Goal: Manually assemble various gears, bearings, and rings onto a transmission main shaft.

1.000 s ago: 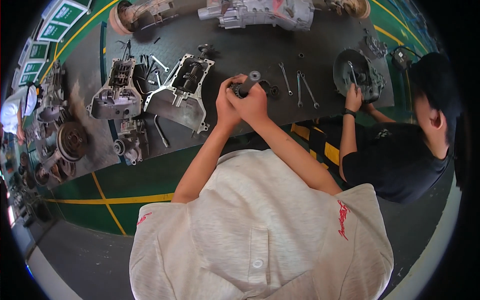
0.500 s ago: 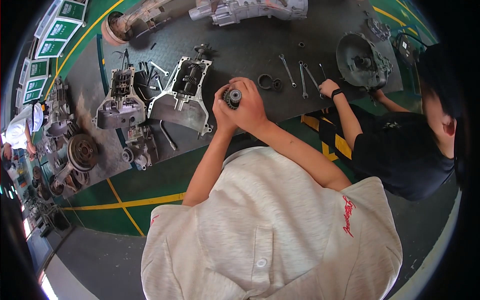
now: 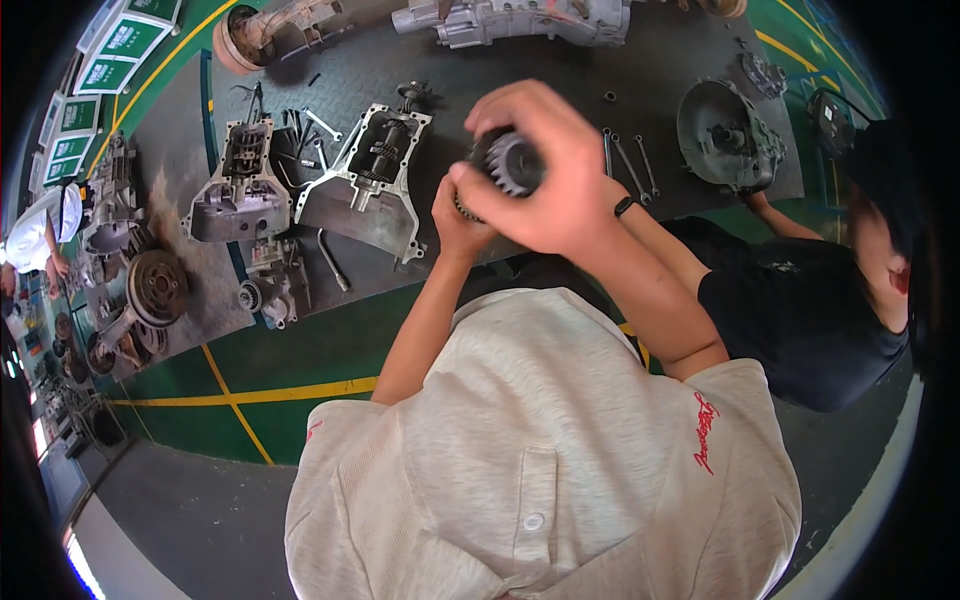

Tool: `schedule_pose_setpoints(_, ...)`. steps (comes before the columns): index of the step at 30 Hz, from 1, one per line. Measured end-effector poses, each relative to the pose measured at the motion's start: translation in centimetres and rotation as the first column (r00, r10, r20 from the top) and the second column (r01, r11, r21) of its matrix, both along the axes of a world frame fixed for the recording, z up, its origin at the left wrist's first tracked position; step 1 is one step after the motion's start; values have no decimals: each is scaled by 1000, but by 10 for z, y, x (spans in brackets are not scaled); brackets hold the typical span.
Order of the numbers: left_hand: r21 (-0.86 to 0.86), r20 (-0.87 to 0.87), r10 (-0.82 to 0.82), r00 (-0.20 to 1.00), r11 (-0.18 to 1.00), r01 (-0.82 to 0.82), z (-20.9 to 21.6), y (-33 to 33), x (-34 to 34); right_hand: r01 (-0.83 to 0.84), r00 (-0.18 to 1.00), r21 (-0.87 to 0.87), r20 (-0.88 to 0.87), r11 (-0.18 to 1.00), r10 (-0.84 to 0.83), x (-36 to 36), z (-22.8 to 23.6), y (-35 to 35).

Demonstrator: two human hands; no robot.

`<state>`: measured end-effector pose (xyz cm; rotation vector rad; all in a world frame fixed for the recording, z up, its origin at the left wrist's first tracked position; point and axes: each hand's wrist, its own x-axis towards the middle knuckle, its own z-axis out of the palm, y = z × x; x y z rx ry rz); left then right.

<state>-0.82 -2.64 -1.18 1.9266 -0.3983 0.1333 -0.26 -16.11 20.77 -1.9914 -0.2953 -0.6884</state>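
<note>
My right hand (image 3: 560, 165) is raised and blurred, fingers and thumb curled around the rim of a toothed gear (image 3: 512, 165). The gear has a dark round hole facing up. Lower and to its left, my left hand (image 3: 460, 228) is closed around a gear shaft, mostly hidden behind the right hand; a few of its teeth (image 3: 464, 208) show. Whether gear and shaft touch, I cannot tell. Left of my hands, an open gearbox housing (image 3: 408, 215) lies on the bench with a shaft and gears (image 3: 384, 160) inside.
On the workbench (image 3: 470, 75) stand a second open housing (image 3: 240, 225), a bell housing (image 3: 715, 130) and a long gearbox casing (image 3: 540, 25). Wrenches (image 3: 630, 165) lie to the right, a bent bar (image 3: 333, 262) to the left. A co-worker's arm (image 3: 660, 230) reaches in behind my right forearm.
My right hand has come up off the shaft and now grips a gear. The left hand stays low around the shaft. The dark rings on the bench are now hidden or gone.
</note>
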Motion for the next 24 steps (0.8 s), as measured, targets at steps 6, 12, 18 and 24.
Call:
schedule_pose_setpoints(6,-201,-62,23,998,979,-36,2,4,0,393,897,232,-311,890,-315,33,-41,-90)
schedule_pose_setpoints(12,-155,-12,-9,1000,988,7,11,-10,6,331,546,-173,-767,928,-338,14,-317,-147)
schedule_pose_setpoints(18,-182,-73,31,997,982,-44,-3,2,3,279,480,-372,-745,886,-464,51,-357,-132)
schedule_pose_setpoints(24,-133,-5,71,997,989,-71,-6,-3,3,163,468,-542,-693,824,-549,72,-379,-151)
